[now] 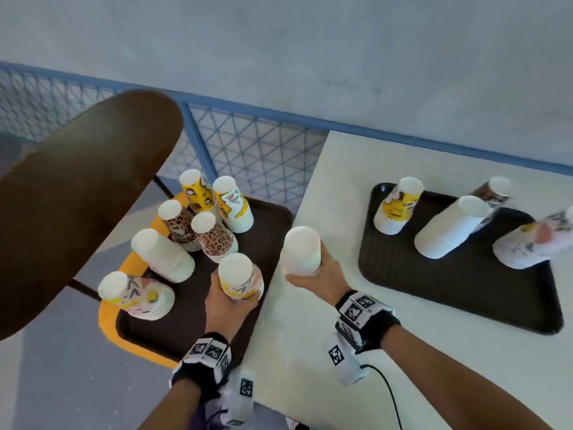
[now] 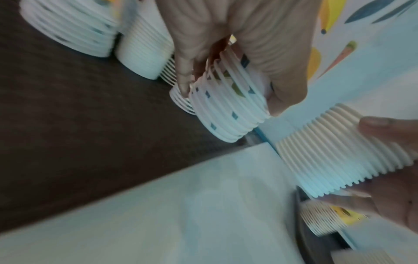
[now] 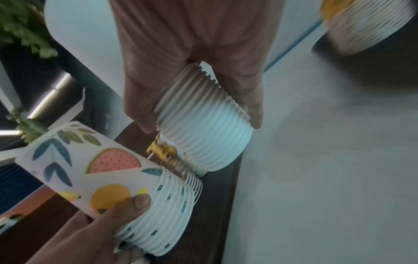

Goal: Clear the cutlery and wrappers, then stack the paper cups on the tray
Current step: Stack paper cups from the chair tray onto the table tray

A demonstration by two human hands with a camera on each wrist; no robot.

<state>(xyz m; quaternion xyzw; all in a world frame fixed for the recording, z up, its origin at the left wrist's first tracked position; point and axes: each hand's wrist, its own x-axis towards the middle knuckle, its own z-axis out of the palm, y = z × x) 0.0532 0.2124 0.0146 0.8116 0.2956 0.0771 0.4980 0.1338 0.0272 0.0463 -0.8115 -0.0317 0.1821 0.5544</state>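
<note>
Both hands grip cup stacks: left hand (image 1: 228, 301) holds fruit-print stack (image 1: 240, 279) over left tray (image 1: 266, 225), right hand (image 1: 319, 273) holds white stack (image 1: 300, 251) by table (image 1: 310, 336) edge. Far-right cups (image 1: 533, 240) on 2nd tray (image 1: 465, 290) look blurry. Brown chair back (image 1: 77, 197) blocks the left.

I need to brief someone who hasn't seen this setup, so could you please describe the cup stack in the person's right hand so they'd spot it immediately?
Find the white table and its left edge beside the chair tray. There the right hand grips a cup stack. It is plain white, whereas the left hand holds a fruit-printed stack.
</note>
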